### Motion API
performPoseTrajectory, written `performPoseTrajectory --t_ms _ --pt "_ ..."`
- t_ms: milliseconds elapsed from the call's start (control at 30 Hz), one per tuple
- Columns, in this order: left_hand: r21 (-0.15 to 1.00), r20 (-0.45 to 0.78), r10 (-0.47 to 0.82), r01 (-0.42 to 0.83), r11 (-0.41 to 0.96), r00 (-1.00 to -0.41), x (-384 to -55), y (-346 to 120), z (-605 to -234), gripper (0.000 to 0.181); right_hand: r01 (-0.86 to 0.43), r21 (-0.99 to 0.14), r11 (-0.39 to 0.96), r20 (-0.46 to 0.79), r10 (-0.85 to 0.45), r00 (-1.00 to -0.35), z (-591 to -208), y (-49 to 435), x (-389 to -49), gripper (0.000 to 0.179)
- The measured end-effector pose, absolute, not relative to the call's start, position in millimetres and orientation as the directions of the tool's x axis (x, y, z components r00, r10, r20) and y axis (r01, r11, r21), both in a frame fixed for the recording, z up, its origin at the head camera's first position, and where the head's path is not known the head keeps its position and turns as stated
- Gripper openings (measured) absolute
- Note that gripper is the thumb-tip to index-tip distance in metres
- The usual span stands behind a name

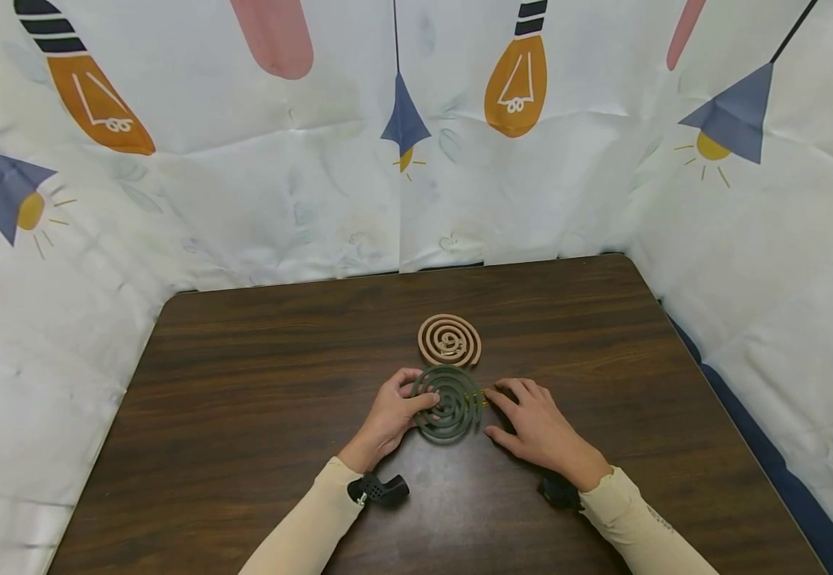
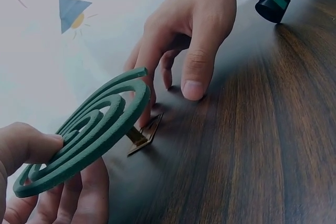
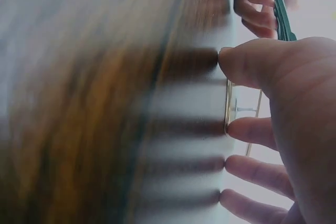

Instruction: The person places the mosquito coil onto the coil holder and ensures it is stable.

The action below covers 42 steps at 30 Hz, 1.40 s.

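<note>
My left hand (image 1: 391,414) holds a green mosquito coil (image 2: 102,150), its thumb on top near the spiral's middle and its fingers underneath. The coil is tilted, raised off the table at its outer side. On the table just right of it stands a small brass-coloured metal stand (image 2: 138,138), with an upright strip rising toward the coil's edge. My right hand (image 1: 537,423) spreads its fingers downward, fingertips on the tabletop. Its index fingertip is right at the stand's edge, while the thumb rests apart from it.
A brown mosquito coil (image 1: 450,343) lies just beyond the green one, with a small gold-coloured piece at its centre. The dark wood table (image 1: 279,399) reaches back to a white printed cloth (image 1: 301,184) that hangs behind it and at both sides.
</note>
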State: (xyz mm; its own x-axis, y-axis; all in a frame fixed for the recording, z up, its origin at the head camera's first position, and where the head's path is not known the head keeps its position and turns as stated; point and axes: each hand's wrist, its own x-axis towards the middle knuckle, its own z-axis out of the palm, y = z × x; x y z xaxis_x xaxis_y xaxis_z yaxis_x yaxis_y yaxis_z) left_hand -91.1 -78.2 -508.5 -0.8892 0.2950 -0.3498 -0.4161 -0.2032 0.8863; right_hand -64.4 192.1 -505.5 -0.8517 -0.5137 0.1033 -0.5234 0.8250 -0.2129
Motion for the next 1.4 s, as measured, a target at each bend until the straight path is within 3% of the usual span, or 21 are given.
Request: performPoseTrajectory --t_ms 933,1400 --pt "0.877 -0.346 0.275 -0.413 -0.245 -0.897 -93 -63 -512 0.038 -0.533 -0.234 0.813 0.159 -0.509 -0.846 -514 181 -58 0.057" --pt "0.876 -0.355 0.256 -0.416 -0.246 -0.899 -94 -59 -512 0.042 -0.514 -0.271 0.814 0.129 -0.499 -0.857 -515 182 -57 0.053"
